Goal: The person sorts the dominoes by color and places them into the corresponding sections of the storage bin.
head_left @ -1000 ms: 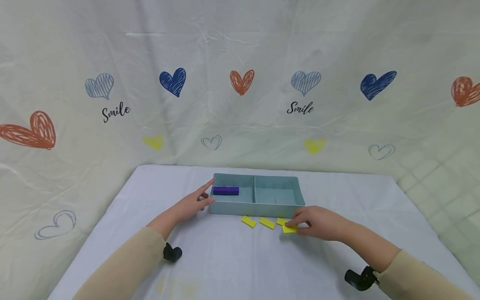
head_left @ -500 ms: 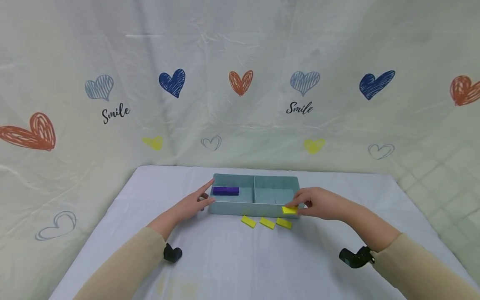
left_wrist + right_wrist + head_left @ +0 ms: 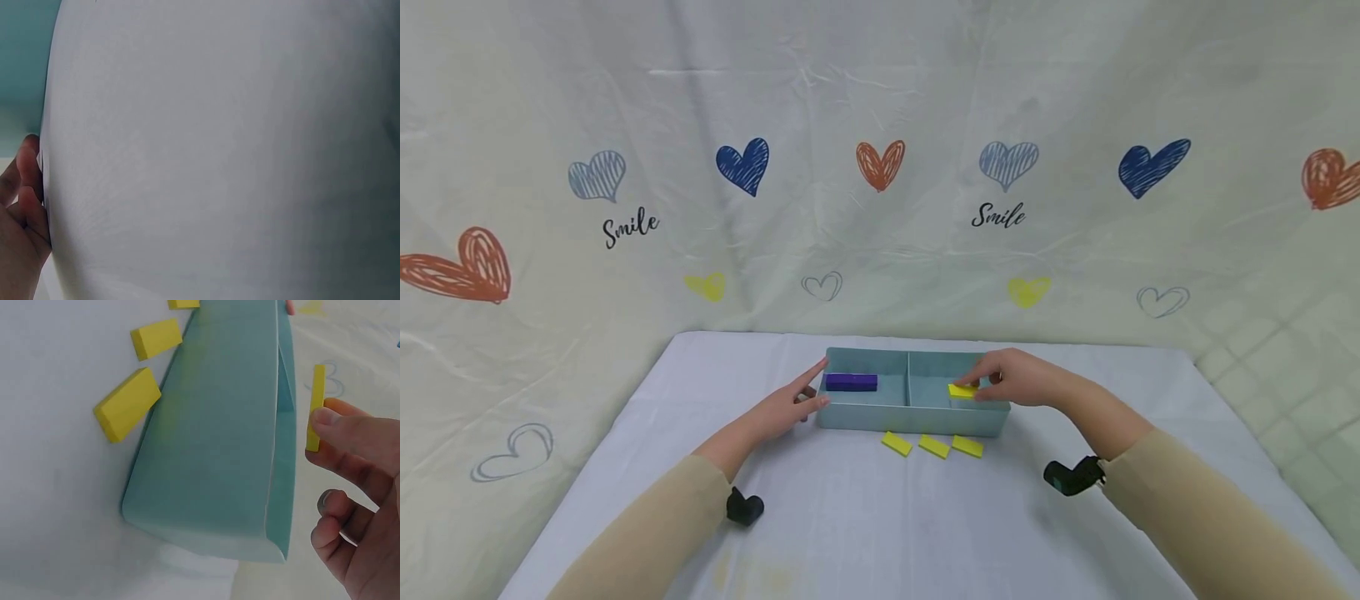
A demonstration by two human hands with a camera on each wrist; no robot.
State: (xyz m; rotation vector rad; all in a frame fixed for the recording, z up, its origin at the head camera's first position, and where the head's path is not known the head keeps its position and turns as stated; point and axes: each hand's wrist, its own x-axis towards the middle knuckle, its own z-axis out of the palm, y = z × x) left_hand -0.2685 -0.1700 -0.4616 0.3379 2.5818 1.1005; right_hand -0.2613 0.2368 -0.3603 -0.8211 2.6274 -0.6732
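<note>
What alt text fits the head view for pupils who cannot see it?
A person's right hand pinches a yellow block above the right compartment of a teal box. Their left hand touches the box's left end, near a purple strip in the left compartment. Three more yellow blocks lie in front on white cloth.

– What can you read ahead of you?
– You see a black “Smile” [image 3: 630, 227] toward your left and a second “Smile” [image 3: 997, 215] right of centre, both on the pale backdrop [image 3: 880, 67].

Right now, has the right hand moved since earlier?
Yes, forward: the right hand went from in front of the teal box to reaching over its right compartment.
</note>
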